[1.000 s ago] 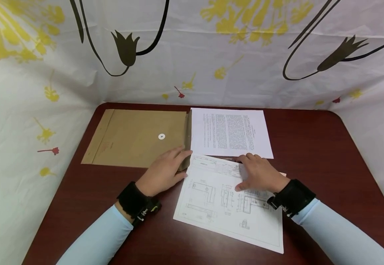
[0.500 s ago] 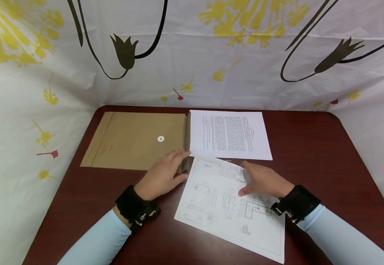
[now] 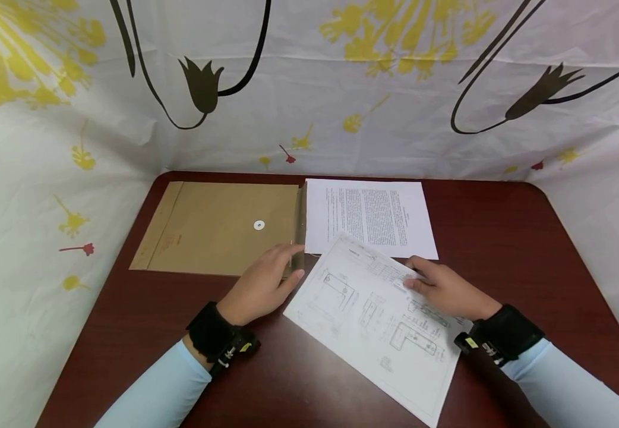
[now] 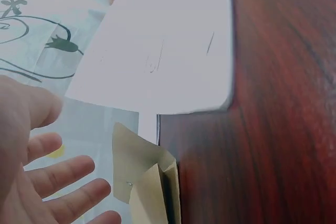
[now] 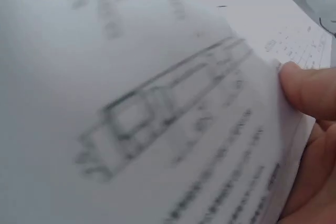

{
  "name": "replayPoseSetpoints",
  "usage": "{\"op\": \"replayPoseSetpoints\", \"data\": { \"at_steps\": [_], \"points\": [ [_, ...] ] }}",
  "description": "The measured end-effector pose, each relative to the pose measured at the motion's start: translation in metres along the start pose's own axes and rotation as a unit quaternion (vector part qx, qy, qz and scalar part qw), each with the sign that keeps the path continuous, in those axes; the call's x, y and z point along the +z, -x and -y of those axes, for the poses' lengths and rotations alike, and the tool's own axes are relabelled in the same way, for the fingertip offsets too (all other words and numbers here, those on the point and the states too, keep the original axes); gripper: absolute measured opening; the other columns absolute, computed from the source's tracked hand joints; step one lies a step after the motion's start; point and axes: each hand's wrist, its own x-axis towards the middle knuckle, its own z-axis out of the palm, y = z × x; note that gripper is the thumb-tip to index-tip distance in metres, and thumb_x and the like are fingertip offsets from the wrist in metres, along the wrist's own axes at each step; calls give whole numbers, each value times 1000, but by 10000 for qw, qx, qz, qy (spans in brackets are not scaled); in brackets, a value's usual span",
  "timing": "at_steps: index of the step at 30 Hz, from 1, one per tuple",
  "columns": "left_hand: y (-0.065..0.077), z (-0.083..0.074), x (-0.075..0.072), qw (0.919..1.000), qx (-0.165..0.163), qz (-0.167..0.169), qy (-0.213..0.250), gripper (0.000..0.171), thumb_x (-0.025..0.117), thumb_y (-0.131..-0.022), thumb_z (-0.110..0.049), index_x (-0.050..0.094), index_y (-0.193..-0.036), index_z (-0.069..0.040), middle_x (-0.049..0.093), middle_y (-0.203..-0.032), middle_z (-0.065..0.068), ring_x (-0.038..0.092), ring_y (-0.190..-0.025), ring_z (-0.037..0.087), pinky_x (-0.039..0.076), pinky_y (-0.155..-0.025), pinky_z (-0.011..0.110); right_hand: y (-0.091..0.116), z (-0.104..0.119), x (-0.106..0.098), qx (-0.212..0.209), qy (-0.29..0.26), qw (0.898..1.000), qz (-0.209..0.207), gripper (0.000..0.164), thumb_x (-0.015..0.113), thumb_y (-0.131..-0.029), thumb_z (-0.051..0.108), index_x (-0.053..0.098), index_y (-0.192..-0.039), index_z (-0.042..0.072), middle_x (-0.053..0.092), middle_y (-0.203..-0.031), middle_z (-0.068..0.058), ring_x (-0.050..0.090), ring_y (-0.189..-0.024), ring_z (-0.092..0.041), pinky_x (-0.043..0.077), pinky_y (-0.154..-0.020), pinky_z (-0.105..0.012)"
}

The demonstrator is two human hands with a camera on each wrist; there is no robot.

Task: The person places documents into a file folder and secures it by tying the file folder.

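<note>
My right hand (image 3: pixel 440 289) pinches a stack of white paper with technical drawings (image 3: pixel 363 321) by its far right edge, thumb on top and fingers beneath. In the right wrist view the thumb (image 5: pixel 310 93) presses on the printed face. The drawings are tilted, one corner overlapping the printed text page (image 3: pixel 368 214) behind. My left hand (image 3: pixel 261 285) is by the near right corner of a brown paper document envelope (image 3: pixel 224 226), its fingers spread and holding nothing. In the left wrist view the envelope's folded mouth (image 4: pixel 152 182) gapes below the drawings.
The dark red-brown table (image 3: pixel 502 238) carries everything. A white fabric sheet with flower prints (image 3: pixel 309 89) hangs behind the table and along both sides. A white round button (image 3: pixel 258 225) sits on the envelope.
My right hand has shifted right and now pinches the drawings' edge. The drawings have turned and lifted, their far corner now over the text page. My left hand has stayed nearly in place.
</note>
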Motion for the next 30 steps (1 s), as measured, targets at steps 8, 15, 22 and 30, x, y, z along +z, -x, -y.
{"op": "replayPoseSetpoints", "data": {
  "at_steps": [8, 15, 22, 30],
  "points": [
    [2, 0, 1, 9991, -125, -12, 398, 48, 57, -103, -30, 47, -146, -10, 53, -144, 9, 50, -134, 23, 48, -104, 45, 7, -8, -10, -39, -261, 9979, -586, 20, 60, -101, 22, 60, -121, 19, 68, -96, -5, 67, -65, -17, 55, -58, -31],
    [4, 1, 3, 9938, -364, -79, 1050, 50, 52, -105, -38, 46, -146, -11, 52, -143, 6, 54, -125, 18, 50, -100, 41, 11, -11, -27, -88, -1345, 9885, -683, 19, 56, -104, 22, 54, -117, 9, 69, -95, -15, 71, -65, -29, 57, -54, -41],
    [7, 1, 8, 9853, -412, -116, 1655, 57, 42, -105, -52, 47, -144, -12, 58, -138, 4, 60, -118, 17, 51, -96, 42, 16, -6, -36, -213, -2437, 9667, -752, 34, 49, -107, 24, 44, -135, 5, 72, -107, -11, 73, -78, -33, 59, -62, -43],
    [7, -15, 18, 9815, -107, 189, 1903, 48, 41, -107, -47, 58, -138, -15, 59, -137, -2, 56, -127, 14, 47, -104, 41, 10, 6, -22, -509, -4126, 9036, -1039, 44, 48, -106, 19, 37, -148, 9, 69, -124, -4, 73, -98, -20, 60, -75, -34]
  ]
}}
